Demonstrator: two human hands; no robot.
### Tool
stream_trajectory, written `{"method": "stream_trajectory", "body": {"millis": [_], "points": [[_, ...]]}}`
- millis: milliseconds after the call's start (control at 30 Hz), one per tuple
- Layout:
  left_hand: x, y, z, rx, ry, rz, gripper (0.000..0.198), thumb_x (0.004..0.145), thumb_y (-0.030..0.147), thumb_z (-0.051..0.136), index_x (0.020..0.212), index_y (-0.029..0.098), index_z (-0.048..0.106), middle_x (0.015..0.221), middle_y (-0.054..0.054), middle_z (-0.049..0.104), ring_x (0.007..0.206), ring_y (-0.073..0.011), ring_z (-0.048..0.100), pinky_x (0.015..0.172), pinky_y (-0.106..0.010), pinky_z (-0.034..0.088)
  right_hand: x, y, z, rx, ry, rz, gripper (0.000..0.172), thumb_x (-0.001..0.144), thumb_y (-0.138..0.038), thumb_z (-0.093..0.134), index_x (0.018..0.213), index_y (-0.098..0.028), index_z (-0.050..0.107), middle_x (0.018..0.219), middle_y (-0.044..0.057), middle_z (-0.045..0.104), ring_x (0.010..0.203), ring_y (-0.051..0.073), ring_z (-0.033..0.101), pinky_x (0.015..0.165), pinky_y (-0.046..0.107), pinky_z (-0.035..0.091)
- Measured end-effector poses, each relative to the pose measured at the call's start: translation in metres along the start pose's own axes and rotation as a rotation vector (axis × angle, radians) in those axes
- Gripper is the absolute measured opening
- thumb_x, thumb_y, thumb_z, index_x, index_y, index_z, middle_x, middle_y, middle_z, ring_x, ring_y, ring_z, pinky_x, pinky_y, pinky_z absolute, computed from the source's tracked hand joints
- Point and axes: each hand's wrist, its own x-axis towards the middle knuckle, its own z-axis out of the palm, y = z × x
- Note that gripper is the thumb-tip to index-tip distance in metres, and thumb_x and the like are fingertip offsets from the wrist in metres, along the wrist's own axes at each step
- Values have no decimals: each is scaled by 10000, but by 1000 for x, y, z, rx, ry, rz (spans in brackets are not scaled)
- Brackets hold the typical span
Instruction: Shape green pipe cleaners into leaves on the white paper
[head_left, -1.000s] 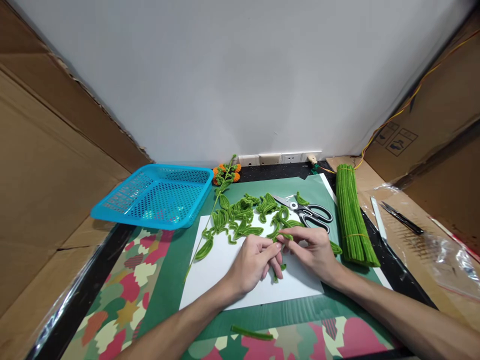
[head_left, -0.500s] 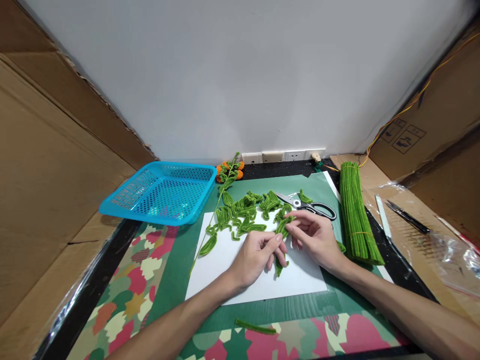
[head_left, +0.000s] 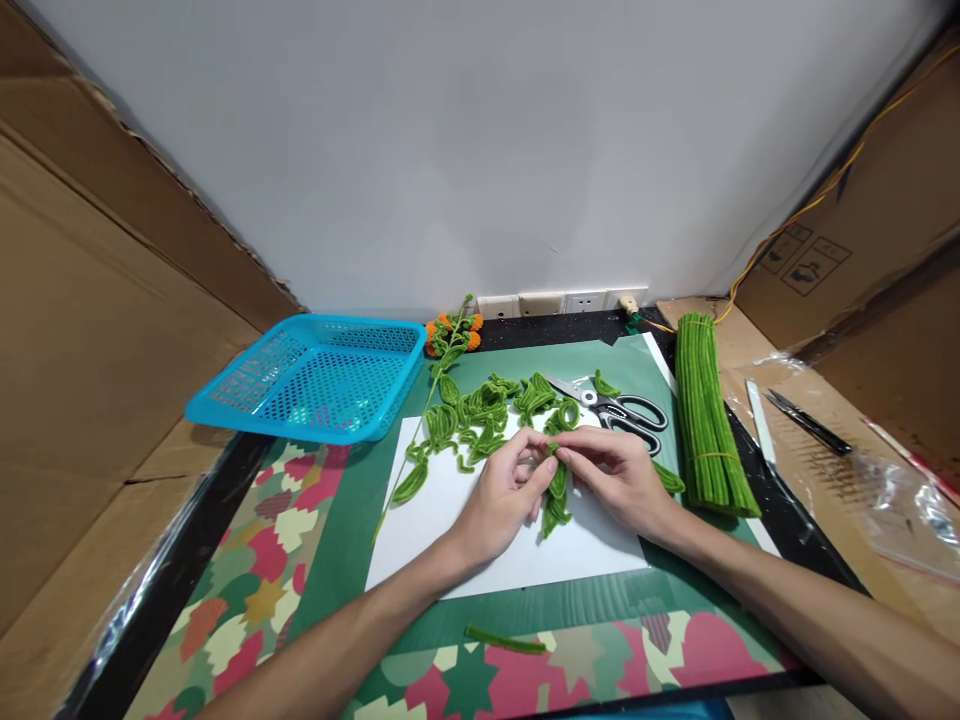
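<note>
Both hands meet over a white sheet of paper (head_left: pixel 450 560). My left hand (head_left: pixel 504 492) and my right hand (head_left: pixel 611 475) pinch a green pipe-cleaner leaf piece (head_left: pixel 556 490) between their fingertips; its lower leaves hang below the fingers. Part of it is hidden by the hands. Just beyond lie several loose green pipe-cleaner leaves (head_left: pixel 484 405). To their left a leafy pipe-cleaner stem (head_left: pixel 442 385) reaches from the paper back towards some orange pipe-cleaner flowers (head_left: pixel 471 340). Scissors (head_left: pixel 630 412) with black and grey handles rest behind my right hand.
A blue plastic basket (head_left: pixel 315 385) stands at the back left. On the right lies a tied bundle of green pipe cleaners (head_left: pixel 709 420), with a black-handled tool (head_left: pixel 814 425) beyond it. One short pipe cleaner (head_left: pixel 504 640) lies near the front edge. Cardboard flanks both sides.
My right hand has moved in to meet my left, and both fingertips now pinch the green leaf piece together. The view has shifted slightly.
</note>
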Motion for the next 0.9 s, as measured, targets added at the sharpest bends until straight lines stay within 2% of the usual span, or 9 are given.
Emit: {"method": "stream_trajectory", "body": {"millis": [133,267,433,700,900], "points": [[2,0,0,-28,25,1,326,1030,513,637,1082,198,568,822,43,593,470,-41,487,436,-176,382,0,-1,0,-15,-13,3,239,1011,-275,681,1188,-207,826,1014,76,821,749,164,695,663,284,553],[2,2,1,-23,37,-2,331,1018,509,658,1076,194,573,801,50,575,472,-39,490,435,-167,374,0,-1,1,-8,-14,18,253,995,-259,673,1205,-198,799,905,50,797,687,154,679,627,272,559],[1,3,1,9,19,-14,344,1016,504,668,1116,183,593,832,41,570,513,-39,505,468,-165,400,-2,-1,1,-1,-42,18,287,1013,-252,643,1280,-221,742,964,54,786,725,162,695,647,279,571],[1,3,3,7,11,-29,344,1013,499,674,1116,183,585,764,60,518,538,-57,486,471,-165,435,-2,-3,1,-51,-68,-67,339,972,-141,617,1289,-220,706,941,36,765,749,158,700,696,283,584],[1,3,2,15,19,-16,304,1017,469,676,1044,179,586,739,59,530,539,-56,497,483,-165,424,-2,-8,0,-93,-91,-133,358,964,-135,620,1303,-216,699,1017,58,783,795,165,724,755,304,609]]}}
